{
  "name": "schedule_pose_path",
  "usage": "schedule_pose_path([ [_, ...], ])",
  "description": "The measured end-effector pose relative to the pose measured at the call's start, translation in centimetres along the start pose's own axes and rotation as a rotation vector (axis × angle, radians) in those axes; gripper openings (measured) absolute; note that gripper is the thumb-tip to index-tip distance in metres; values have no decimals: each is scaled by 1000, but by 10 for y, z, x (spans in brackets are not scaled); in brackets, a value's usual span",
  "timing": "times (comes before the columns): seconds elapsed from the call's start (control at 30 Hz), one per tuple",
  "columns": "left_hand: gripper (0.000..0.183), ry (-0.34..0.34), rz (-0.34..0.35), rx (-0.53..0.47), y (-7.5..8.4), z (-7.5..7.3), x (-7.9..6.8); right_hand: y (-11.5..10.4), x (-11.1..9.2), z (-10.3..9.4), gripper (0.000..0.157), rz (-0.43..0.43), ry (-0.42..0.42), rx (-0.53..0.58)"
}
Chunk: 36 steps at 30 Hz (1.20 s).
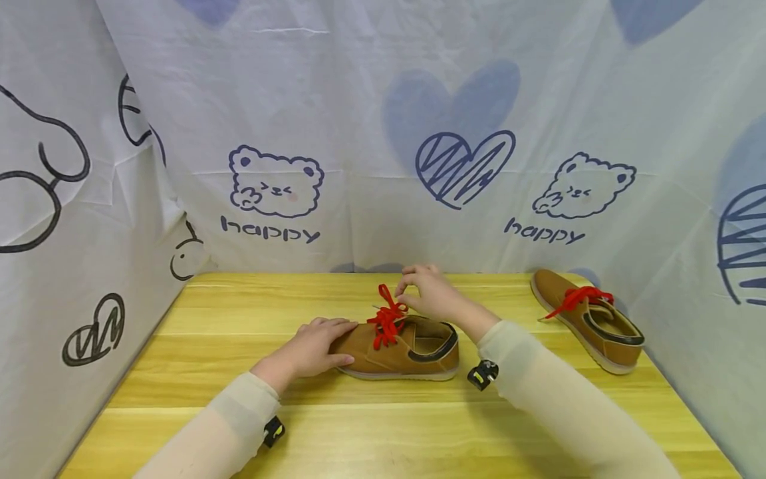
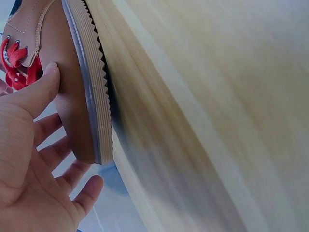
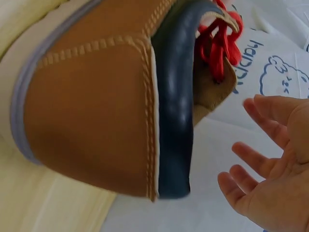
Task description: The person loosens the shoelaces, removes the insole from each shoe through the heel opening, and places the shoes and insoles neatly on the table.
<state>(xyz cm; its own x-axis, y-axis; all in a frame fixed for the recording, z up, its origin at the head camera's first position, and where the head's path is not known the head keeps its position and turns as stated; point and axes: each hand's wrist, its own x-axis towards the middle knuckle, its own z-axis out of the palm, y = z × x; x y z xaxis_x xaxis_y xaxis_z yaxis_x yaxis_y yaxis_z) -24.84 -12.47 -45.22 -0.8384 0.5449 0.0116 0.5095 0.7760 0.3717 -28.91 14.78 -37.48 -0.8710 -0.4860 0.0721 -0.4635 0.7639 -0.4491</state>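
Note:
A brown shoe (image 1: 365, 352) with a pale sole and dark collar stands upright on the table, its toe pointing left. Bright red shoelaces (image 1: 387, 324) are bunched in a knot with loops over its tongue. My left hand (image 1: 314, 346) holds the toe, thumb on the near side and fingers over the far side. In the left wrist view the thumb and fingers of that hand (image 2: 29, 140) straddle the toe. Just above and right of the laces, my right hand (image 1: 433, 291) has loosely bent fingers. The right wrist view shows this hand (image 3: 280, 159) apart from the shoe, holding nothing.
A second brown shoe (image 1: 568, 319) with red laces lies near the right edge of the wood-grain table (image 1: 383, 432). White cloth (image 1: 371, 146) printed with hearts and bears hangs behind and at both sides.

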Motion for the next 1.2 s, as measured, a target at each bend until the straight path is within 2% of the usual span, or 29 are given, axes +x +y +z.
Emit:
schedule_pose_path([
  [0.3,69,-3,-6,-9,-2,2,-2,-9,-2,16,8,-62,-100,-70],
  [0.47,69,-2,-2,-14,-3,2,-3,-12,0,19,13,-72,-162,-109],
  [0.57,69,-3,-1,-11,-3,2,-3,-14,2,17,8,-82,-191,-122],
  [0.63,69,2,4,-7,-2,1,-3,-14,3,16,3,-93,-187,-122],
  [0.77,69,6,13,-2,-1,0,-4,-13,6,12,12,-108,-154,-118],
  [0.97,69,3,15,1,0,-1,-2,-3,11,4,9,-130,-96,-107],
  [1.03,69,-1,13,-1,0,-1,-1,0,12,2,6,-112,-80,-89],
  [1.1,69,0,14,-3,-1,-1,-1,3,12,2,4,-58,-77,-47],
  [1.2,69,-2,10,-2,-2,0,0,7,13,2,8,51,-96,103],
])
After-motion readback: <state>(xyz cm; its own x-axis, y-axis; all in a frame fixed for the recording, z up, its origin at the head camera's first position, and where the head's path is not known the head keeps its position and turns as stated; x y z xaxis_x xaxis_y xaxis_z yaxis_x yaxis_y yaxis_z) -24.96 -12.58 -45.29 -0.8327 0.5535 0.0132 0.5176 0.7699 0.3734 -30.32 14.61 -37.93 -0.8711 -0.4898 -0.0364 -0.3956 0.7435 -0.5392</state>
